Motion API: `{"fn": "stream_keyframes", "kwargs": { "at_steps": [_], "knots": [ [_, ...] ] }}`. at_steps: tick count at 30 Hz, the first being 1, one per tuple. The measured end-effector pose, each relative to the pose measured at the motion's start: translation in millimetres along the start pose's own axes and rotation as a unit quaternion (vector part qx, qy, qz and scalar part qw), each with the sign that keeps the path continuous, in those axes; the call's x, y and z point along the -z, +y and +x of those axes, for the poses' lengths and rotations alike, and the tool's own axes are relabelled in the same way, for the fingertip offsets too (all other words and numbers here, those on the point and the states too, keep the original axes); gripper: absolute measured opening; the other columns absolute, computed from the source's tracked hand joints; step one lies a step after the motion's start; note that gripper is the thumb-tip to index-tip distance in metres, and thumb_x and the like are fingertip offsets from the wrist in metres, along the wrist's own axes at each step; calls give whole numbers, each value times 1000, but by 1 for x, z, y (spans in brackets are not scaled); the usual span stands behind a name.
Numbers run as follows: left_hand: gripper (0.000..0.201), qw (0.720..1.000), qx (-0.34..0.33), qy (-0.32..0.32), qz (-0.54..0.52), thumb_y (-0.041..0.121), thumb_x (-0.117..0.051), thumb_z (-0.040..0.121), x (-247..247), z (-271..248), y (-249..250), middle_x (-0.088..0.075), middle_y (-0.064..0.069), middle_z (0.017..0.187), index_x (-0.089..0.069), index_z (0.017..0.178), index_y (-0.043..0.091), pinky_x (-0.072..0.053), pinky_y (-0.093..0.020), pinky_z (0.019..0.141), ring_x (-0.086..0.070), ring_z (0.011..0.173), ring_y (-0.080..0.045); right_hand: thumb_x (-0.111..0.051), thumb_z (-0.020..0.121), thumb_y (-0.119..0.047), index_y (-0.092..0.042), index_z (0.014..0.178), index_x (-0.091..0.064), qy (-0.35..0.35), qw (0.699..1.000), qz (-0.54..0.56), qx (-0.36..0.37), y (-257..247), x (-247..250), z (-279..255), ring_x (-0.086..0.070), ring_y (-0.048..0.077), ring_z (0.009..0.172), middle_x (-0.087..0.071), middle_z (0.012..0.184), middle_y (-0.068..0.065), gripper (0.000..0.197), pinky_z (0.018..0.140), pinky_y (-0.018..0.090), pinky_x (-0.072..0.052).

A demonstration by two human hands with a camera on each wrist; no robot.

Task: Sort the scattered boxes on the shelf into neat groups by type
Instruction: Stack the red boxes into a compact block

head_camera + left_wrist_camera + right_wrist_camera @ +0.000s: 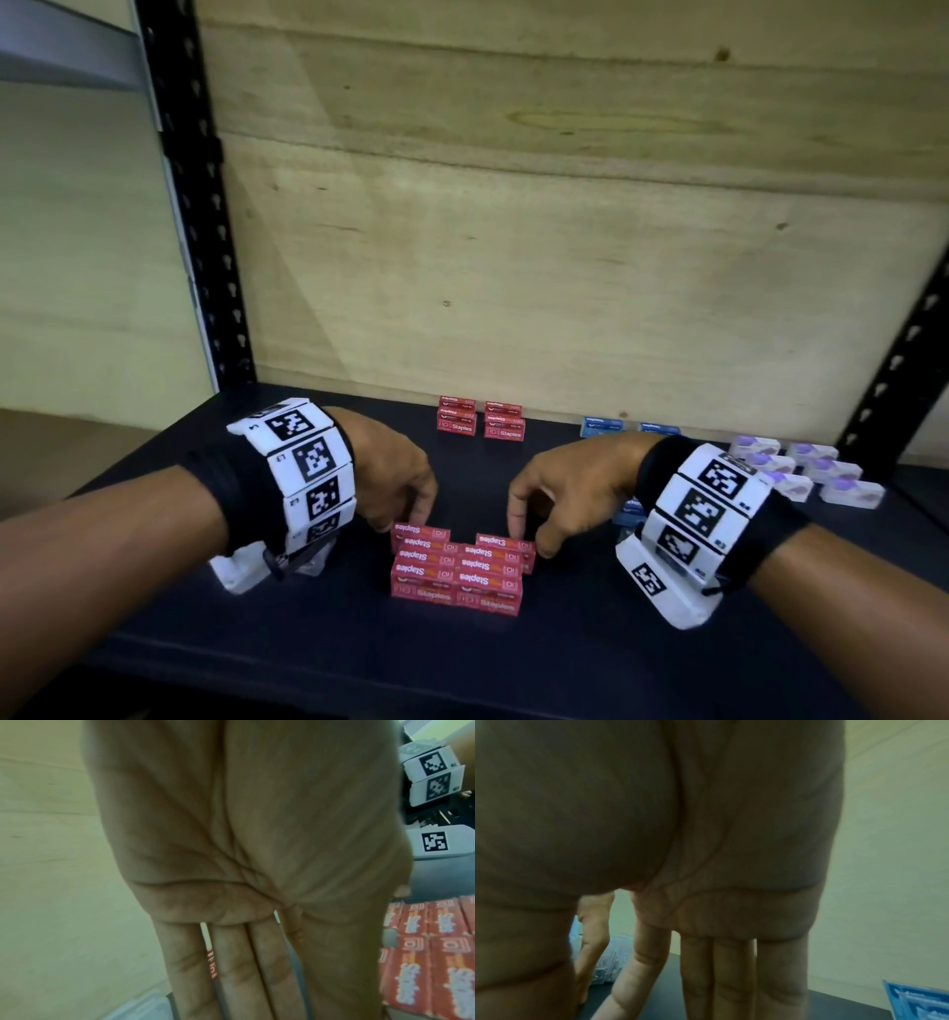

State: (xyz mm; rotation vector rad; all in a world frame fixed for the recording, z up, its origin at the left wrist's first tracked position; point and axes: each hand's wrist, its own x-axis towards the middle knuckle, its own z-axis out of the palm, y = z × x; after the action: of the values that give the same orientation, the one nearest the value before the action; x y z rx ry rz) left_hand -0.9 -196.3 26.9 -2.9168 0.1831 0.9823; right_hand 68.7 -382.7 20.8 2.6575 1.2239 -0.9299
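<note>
Several red staples boxes (pixel 457 570) lie packed in a block at the front middle of the dark shelf (pixel 565 663). My left hand (pixel 405 521) comes down on the block's rear left corner, its fingers (pixel 231 973) straight and touching the top rear box (pixel 421 530). My right hand (pixel 531 539) touches the rear right box (pixel 506 542), index finger behind it and thumb at its end. Neither hand lifts a box. The block (pixel 432 963) shows beside my left thumb. The right wrist view shows straight fingers (pixel 731 973) and no red box.
Two short stacks of red boxes (pixel 480 419) stand against the wooden back wall. Blue boxes (pixel 603 426) sit at the back right, with one (pixel 921 1002) by my right wrist. White and purple boxes (pixel 806 470) fill the right end. Black uprights (pixel 205 205) frame the shelf.
</note>
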Motion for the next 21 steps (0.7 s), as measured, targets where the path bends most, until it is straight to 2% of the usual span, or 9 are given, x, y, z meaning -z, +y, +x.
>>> {"fn": "stream_keyframes", "kwargs": {
  "at_steps": [3, 7, 10, 13, 16, 18, 21],
  "knots": [
    [32, 1000, -2, -12, -10, 14, -57, 95, 1, 1, 0, -56, 21, 86, -60, 123, 29, -45, -27, 93, -54, 95, -4, -69, 89, -22, -28, 117, -68, -9, 1000, 7, 7, 2, 1, -1, -57, -3, 82, -64, 88, -20, 29, 73, 16, -41],
    [32, 1000, -9, -26, -2, 18, -55, 96, 2, 0, 1, -55, 21, 88, -58, 125, 32, -45, -28, 92, -54, 95, -3, -69, 91, -24, -29, 117, -68, -21, 1000, -1, 15, 2, 1, 0, -62, 5, 100, -67, 102, -16, 27, 92, 24, -46],
    [32, 999, -13, -31, 4, 19, -54, 97, 3, -1, 2, -56, 20, 90, -57, 125, 33, -46, -31, 95, -55, 95, -5, -70, 90, -25, -30, 116, -69, -22, 1000, -1, 19, 2, 1, 2, -63, 7, 103, -69, 105, -15, 27, 99, 29, -46],
    [31, 999, -10, -40, -7, 19, -53, 97, 2, -1, 1, -60, 16, 93, -56, 124, 34, -49, -35, 97, -61, 97, -9, -70, 90, -26, -31, 115, -69, -21, 1000, -5, 22, 0, 1, 4, -63, 7, 104, -70, 109, -13, 26, 102, 33, -46],
    [29, 999, -10, -44, -23, 18, -52, 98, 1, -2, 1, -65, 11, 91, -55, 123, 32, -51, -34, 94, -66, 94, -10, -69, 91, -26, -31, 116, -68, -26, 999, -8, 24, -2, 2, 6, -62, 8, 105, -69, 110, -13, 26, 102, 34, -45],
    [27, 999, -11, -42, -32, 20, -51, 98, 0, -2, 1, -67, 9, 93, -55, 122, 33, -51, -33, 93, -68, 95, -11, -69, 91, -26, -31, 117, -67, -31, 999, -11, 24, -4, 3, 8, -62, 8, 105, -68, 108, -13, 26, 102, 34, -45],
    [26, 998, -4, -41, -40, 22, -51, 99, -1, -1, 2, -66, 11, 87, -55, 123, 33, -48, -29, 86, -68, 99, -12, -69, 91, -26, -31, 117, -67, -34, 999, -9, 24, -6, 4, 9, -61, 8, 104, -66, 102, -16, 26, 101, 34, -45]
  ]
}}
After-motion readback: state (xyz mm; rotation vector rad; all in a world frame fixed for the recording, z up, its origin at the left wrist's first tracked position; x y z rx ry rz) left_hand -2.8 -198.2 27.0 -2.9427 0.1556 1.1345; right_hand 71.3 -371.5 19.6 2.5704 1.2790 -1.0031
